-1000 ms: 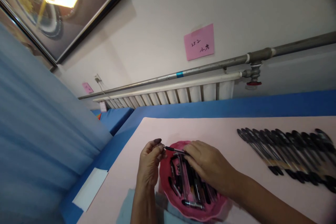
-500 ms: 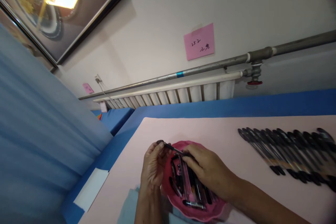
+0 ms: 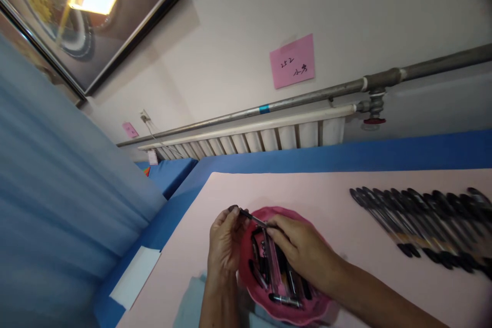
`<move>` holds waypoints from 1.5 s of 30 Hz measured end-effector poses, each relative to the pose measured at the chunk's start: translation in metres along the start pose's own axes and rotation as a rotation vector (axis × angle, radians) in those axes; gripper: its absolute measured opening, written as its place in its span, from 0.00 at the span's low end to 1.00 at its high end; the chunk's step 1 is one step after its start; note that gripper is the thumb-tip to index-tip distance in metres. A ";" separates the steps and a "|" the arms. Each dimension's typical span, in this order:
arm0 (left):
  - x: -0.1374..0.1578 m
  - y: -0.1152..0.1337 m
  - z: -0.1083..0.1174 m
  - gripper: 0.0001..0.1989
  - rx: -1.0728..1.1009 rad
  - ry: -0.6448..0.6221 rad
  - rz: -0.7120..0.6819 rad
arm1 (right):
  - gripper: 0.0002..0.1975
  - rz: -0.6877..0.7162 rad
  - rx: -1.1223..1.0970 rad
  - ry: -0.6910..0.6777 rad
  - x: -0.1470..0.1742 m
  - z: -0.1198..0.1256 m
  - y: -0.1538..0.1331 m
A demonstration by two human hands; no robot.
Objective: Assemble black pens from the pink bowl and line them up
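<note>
Between my two hands is a black-and-clear pen (image 3: 257,219), tilted over the far rim of a pink bowl (image 3: 258,301). My left hand (image 3: 225,241) pinches its dark upper end. Fingers of my right hand (image 3: 298,243) close around its other end, which they partly hide. Inside the bowl lie loose pen parts (image 3: 284,299): black caps, clear barrels and short dark pieces, some of them under my right hand.
To the right, a slanted row of assembled black pens (image 3: 426,225) lies on the pink sheet (image 3: 319,189). White paper (image 3: 135,277) rests at the left edge by a blue curtain (image 3: 57,189). Behind the blue table edge are a radiator (image 3: 269,138) and a pipe (image 3: 307,98).
Almost nothing differs. Both hands keep hold of the pen over the bowl, and the whole view has shifted very slightly.
</note>
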State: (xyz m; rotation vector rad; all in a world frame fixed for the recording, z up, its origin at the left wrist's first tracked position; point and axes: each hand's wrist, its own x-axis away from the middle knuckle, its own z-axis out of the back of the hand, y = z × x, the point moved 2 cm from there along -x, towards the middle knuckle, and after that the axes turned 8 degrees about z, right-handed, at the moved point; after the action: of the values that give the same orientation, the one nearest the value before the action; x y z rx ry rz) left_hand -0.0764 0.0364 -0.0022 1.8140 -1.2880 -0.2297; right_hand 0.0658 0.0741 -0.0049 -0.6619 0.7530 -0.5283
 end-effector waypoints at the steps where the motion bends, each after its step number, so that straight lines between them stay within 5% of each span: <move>1: 0.000 0.000 0.000 0.09 0.001 -0.002 -0.005 | 0.04 0.008 -0.003 0.006 0.000 0.000 0.000; 15: -0.001 0.000 0.003 0.08 -0.008 0.026 -0.018 | 0.06 0.149 0.151 0.042 0.001 0.003 -0.002; 45: -0.002 -0.004 0.001 0.10 -0.083 0.022 -0.006 | 0.06 0.100 0.238 -0.050 -0.002 0.005 -0.004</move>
State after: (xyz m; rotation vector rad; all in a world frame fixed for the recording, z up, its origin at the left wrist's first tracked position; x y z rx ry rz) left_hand -0.0754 0.0379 -0.0061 1.7454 -1.2398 -0.2618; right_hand 0.0679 0.0745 0.0015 -0.4132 0.6604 -0.4987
